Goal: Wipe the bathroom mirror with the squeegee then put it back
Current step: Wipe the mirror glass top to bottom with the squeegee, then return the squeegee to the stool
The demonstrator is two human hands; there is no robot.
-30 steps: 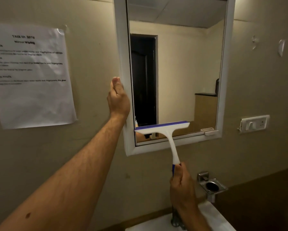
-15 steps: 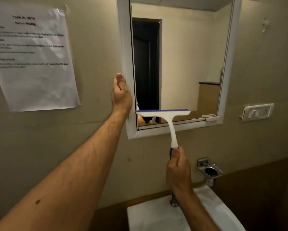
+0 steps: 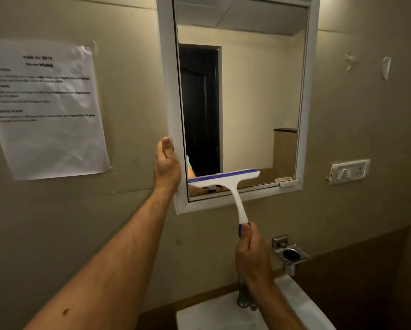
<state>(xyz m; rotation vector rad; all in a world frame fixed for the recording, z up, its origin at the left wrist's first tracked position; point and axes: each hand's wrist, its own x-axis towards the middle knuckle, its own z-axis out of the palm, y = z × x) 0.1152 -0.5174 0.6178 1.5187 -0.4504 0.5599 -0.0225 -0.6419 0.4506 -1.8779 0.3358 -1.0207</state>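
While the left hand is steadying the mirror frame, the right hand is gripping the squeegee handle, blade lying level above it on the glass.

Dim yellowish light, soft focus, wide-angle bending at edges
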